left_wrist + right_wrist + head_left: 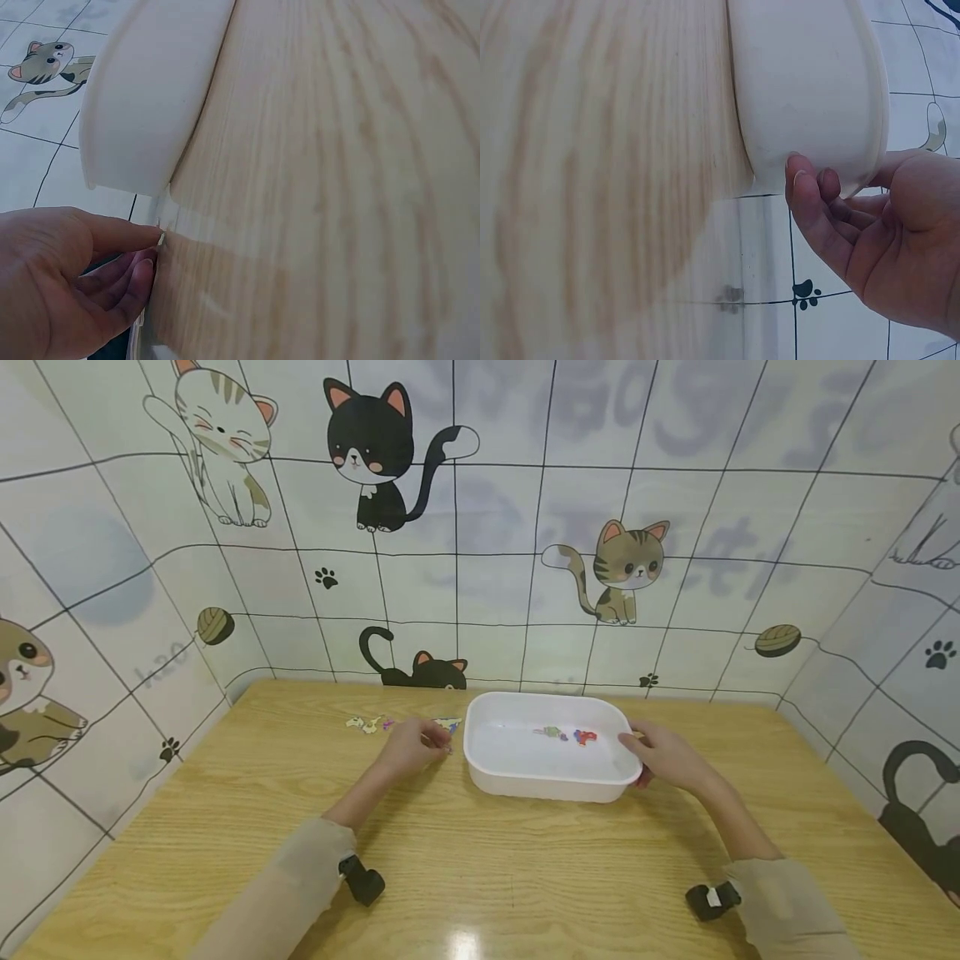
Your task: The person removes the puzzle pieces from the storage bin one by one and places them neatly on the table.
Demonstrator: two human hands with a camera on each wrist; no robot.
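A white plastic basin (547, 787) stands on the table, with a red-and-blue cutout (585, 737) and a greenish cutout (552, 732) lying on its floor. My right hand (667, 758) grips its right end, thumb over the rim and fingers curled against the outer wall in the right wrist view. Just left of the basin, my left hand (408, 750) is low over the table. Its fingertips pinch a small flat piece (161, 238), seen edge-on in the left wrist view; the pattern is hidden. Behind that hand lies a blue-and-yellow cutout (448, 724), partly covered.
More small colourful cutouts (365, 724) lie left of the left hand, towards the back of the wooden table (480, 860). A wall sheet with cartoon cats (495, 593) rises right behind the table and along both sides.
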